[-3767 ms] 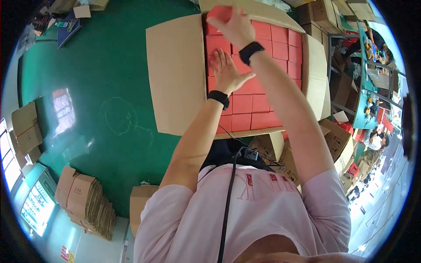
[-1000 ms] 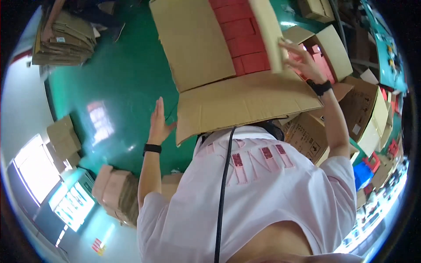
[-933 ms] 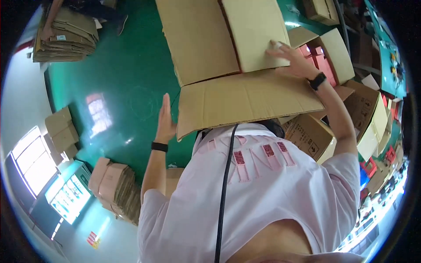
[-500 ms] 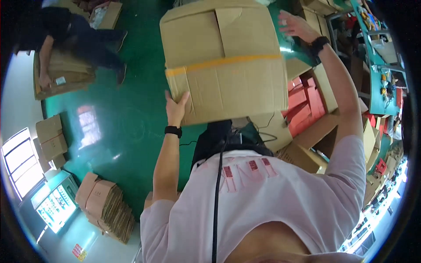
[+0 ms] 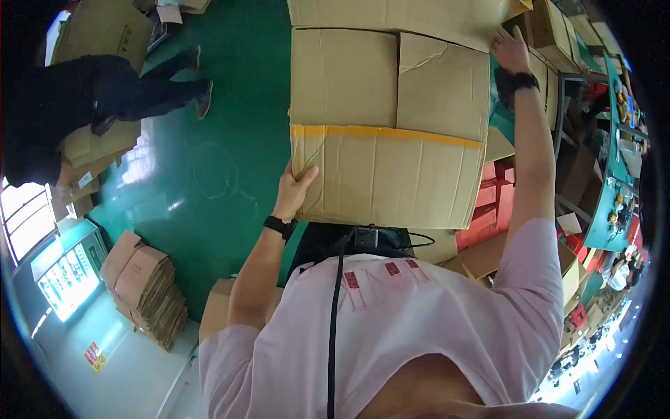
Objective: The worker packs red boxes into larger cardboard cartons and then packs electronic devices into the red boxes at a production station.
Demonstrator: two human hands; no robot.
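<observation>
In front of my body a cardboard box [image 5: 391,178] with a strip of yellow tape across it hangs upright. My left hand [image 5: 296,192] grips its lower left edge, the thumb lying on the near face and the other fingers hidden behind. At the far right corner, my right hand [image 5: 513,52] has its fingers spread, and the fingertips seem to touch the box's side edge. The upper flap [image 5: 391,12] of the box runs out of the picture at the top.
Red boxes [image 5: 495,202] fill an open carton to the right, beside a green workbench [image 5: 607,202]. At left, a person in dark clothes [image 5: 105,91] bends over cardboard. A stack of flattened cartons [image 5: 143,290] stands at lower left on the green floor [image 5: 230,140].
The box has come closer to me and shifted right. My right hand has moved from apart to the box's far right corner. The person at left has moved.
</observation>
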